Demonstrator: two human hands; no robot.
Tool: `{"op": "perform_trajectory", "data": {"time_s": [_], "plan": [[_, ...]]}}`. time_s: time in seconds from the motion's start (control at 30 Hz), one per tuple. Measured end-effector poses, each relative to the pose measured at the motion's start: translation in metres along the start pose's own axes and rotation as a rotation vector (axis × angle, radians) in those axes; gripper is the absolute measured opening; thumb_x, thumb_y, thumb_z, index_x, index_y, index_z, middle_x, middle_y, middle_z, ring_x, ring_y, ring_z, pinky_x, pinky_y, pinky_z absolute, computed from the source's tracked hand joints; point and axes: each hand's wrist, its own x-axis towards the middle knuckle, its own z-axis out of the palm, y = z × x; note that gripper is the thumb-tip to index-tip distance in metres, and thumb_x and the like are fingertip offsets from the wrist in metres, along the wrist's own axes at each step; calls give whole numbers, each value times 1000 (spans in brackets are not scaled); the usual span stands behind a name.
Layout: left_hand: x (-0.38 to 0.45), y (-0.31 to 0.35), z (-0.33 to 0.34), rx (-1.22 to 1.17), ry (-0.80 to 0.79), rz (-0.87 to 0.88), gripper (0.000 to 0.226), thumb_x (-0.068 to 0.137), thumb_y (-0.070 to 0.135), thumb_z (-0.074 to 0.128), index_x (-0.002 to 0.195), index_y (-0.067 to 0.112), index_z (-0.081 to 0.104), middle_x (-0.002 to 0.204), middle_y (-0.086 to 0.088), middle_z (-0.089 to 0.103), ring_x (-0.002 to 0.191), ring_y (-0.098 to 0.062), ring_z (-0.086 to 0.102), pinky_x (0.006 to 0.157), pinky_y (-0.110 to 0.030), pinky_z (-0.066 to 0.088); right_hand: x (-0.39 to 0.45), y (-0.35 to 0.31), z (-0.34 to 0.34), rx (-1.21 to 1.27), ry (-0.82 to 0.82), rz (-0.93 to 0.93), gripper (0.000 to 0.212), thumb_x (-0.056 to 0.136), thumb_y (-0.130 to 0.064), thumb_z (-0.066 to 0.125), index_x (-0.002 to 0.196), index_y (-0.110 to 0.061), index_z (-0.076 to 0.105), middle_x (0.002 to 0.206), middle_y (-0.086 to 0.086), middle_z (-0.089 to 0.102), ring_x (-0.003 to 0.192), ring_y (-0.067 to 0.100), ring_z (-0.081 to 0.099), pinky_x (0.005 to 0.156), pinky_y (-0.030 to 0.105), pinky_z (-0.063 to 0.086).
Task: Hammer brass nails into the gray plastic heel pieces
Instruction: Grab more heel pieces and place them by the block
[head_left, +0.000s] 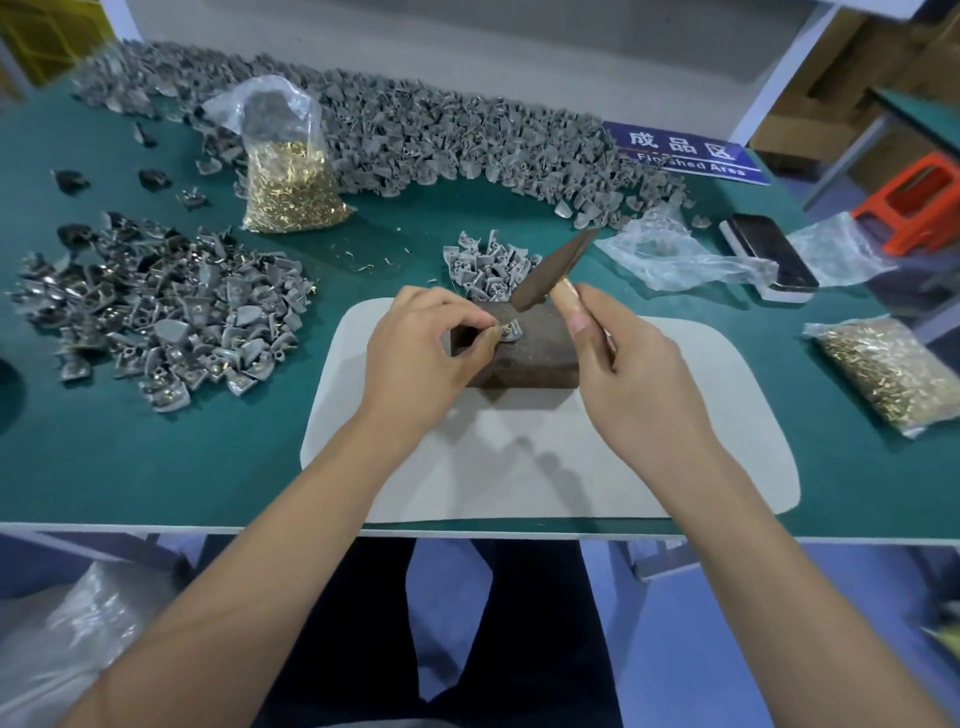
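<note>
Brass nail (503, 329): pinched upright in my left hand (422, 343) fingertips, on the gray heel piece (514, 329).
Block (524, 351): heel piece rests on top, mid white mat (519, 467).
Right hand (631, 364): fingers wrapped round the hammer (553, 270) handle, head just above the nail.
Risk: a skewed blow hits my fingertips (very close) or bends the nail.
Beyond: loose heel pieces (488, 267), bagged nails (291, 187).
</note>
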Motion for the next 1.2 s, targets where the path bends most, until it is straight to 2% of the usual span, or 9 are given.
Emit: {"op": "perform_trajectory", "data": {"time_s": [0.1,0.23,0.33,0.5,0.6,0.73,0.83,0.93,1.2], "plan": [[1,1,-2,8,-22,-15,3,87,35,78,88,32,79,91,16,69,99,-13,55,79,-35,48,0,-1,-3,-54,-61,6,20,109,-41,37,120,-38,53,75,-6,59,76,32,56,66,45,49],[0,2,-3,-4,-22,-42,3,87,35,77,88,33,79,90,14,68,100,-13,54,78,-34,47,-1,-1,-3,-12,36,5,22,109,-40,38,123,-37,54,73,-8,57,72,28,53,62,44,45],[0,3,-2,-4,-37,-77,4,87,37,78,88,33,78,90,15,66,101,-10,52,77,-32,45,-1,-1,-3,-63,-39,5,15,109,-40,37,111,-38,52,69,-8,54,71,27,52,60,41,43],[0,5,-2,-23,-38,-81,3,87,38,78,87,35,77,90,16,65,102,-8,51,76,-29,43,-3,-3,-6,-12,58,19,26,109,-42,37,128,-38,55,79,-7,61,76,28,55,64,44,44],[0,3,-3,-8,-45,-81,4,88,40,77,87,37,76,90,17,65,102,-8,51,73,-28,42,-6,-6,-5,-129,-44,0,23,109,-43,36,120,-38,55,72,-9,54,76,32,54,62,42,43],[0,2,-2,-12,-33,-77,2,87,38,78,86,38,76,89,17,65,100,-7,51,70,-20,39,-7,-9,-6,-54,51,20,25,109,-41,36,125,-37,56,74,-4,58,72,34,54,59,44,44],[0,2,-2,-6,-32,-73,2,88,39,77,87,38,75,90,17,65,101,-8,51,70,-26,42,-7,-11,-3,-125,-48,11,23,109,-42,35,120,-37,55,73,-5,57,76,35,56,61,43,45],[0,1,-2,-25,-37,-88,3,88,40,76,87,38,75,90,16,65,101,-8,51,71,-32,46,-6,-10,-3,-68,29,42,29,109,-42,36,130,-36,55,80,-1,64,77,36,57,63,46,47],[0,-1,-1,-32,-46,-91,6,89,44,74,87,38,75,89,18,64,100,-7,50,71,-34,47,-3,-6,-6,-86,6,17,17,109,-40,37,114,-38,53,70,-5,54,71,33,52,56,41,38]]}}
